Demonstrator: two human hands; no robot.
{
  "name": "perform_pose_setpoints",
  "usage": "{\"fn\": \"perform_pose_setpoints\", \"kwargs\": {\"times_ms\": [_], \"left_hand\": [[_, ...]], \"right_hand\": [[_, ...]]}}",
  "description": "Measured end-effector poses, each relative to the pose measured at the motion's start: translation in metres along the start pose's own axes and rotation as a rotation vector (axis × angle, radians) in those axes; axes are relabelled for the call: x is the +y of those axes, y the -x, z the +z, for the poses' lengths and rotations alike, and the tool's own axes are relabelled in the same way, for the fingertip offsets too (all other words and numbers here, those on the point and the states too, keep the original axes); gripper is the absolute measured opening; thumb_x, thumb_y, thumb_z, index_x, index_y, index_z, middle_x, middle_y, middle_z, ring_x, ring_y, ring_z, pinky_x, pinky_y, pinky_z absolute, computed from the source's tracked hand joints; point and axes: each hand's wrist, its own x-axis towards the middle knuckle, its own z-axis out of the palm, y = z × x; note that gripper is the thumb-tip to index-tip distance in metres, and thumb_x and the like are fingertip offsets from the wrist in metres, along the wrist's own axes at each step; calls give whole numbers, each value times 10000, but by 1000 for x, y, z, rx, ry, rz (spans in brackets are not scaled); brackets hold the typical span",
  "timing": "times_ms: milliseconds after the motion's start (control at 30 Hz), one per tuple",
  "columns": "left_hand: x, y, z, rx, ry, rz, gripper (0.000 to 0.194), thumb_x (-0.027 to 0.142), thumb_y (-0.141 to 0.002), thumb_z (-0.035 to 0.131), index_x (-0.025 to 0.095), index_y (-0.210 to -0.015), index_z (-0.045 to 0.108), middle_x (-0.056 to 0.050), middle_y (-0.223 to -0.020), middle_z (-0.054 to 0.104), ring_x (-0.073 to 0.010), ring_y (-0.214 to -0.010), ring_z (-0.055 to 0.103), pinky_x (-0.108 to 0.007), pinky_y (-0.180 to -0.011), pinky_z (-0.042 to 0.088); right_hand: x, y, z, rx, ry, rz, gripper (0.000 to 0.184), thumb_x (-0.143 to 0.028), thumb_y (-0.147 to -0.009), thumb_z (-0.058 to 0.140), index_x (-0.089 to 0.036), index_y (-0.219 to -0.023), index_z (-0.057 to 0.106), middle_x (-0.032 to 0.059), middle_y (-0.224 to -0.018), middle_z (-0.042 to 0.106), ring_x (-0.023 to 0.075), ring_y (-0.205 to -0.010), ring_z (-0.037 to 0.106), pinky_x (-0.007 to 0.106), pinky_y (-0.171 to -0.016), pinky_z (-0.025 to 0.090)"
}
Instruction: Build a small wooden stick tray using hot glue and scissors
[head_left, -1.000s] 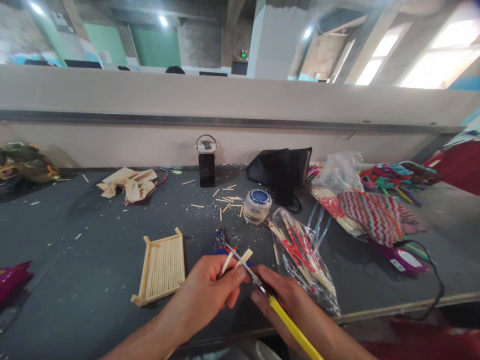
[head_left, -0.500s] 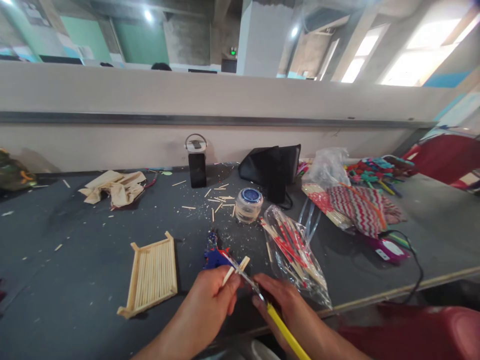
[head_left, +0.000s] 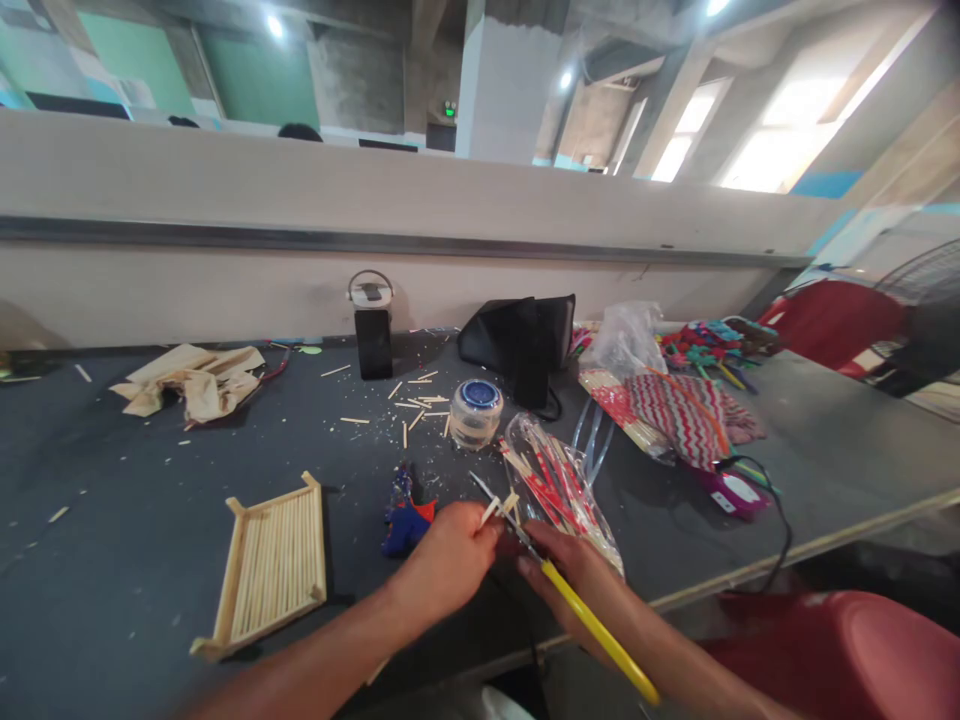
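Observation:
My left hand (head_left: 448, 558) is closed around two short wooden sticks (head_left: 498, 508), pinched at its fingertips. My right hand (head_left: 577, 578) grips a yellow-handled utility knife (head_left: 592, 625), and its thin blade (head_left: 496, 505) crosses the sticks just above my left fingers. Both hands hover low over the dark table (head_left: 135, 500), near its front edge. A blue glue gun (head_left: 403, 515) lies just left of my left hand. A wooden stick tray (head_left: 270, 565) rests farther left.
A clear bag of red and tan sticks (head_left: 559, 490) lies right of my hands. Behind are a small blue-lidded jar (head_left: 476, 412), a black speaker (head_left: 373, 330), a black pouch (head_left: 521, 345), crumpled paper (head_left: 187, 380), patterned fabric (head_left: 679, 405) and scattered stick offcuts. A red chair (head_left: 832, 655) is at the lower right.
The view has swung to the right, so everything on the table has shifted left. My hands have stayed together, and the sticks now show less above my left fingers, with the blade still across them.

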Motion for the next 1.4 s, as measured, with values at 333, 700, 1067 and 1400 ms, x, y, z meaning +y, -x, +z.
{"fn": "perform_pose_setpoints", "kwargs": {"times_ms": [333,700,1067,1400], "left_hand": [[21,6,-19,-41,242,-162,318,497,-845,505,184,-805,466,111,-556,299,-40,-418,161,-184,-397,120],[16,57,-52,-88,739,-12,297,390,-933,418,152,-945,596,67,-627,286,-38,-464,193,-209,-426,108],[-4,75,-68,95,754,-34,281,419,-932,473,184,-777,485,97,-536,241,-28,-415,121,-175,-383,75],[-10,69,-59,60,691,-106,315,472,-859,568,182,-763,490,112,-518,203,-27,-415,93,-170,-373,48]], "right_hand": [[17,-1,-17,-45,251,77,114,-252,-810,514,-192,-812,610,-23,-575,569,142,-508,491,248,-487,332],[-10,-36,3,-83,492,119,460,-180,-768,558,-194,-1227,584,101,-1000,728,259,-869,685,324,-738,475],[-8,-57,6,-190,573,-21,516,-236,-778,607,-192,-1292,587,101,-1139,710,247,-983,664,305,-835,470],[16,-111,-23,-105,784,220,204,-319,-943,546,-171,-1046,642,54,-1043,675,193,-911,650,383,-796,522]]}}
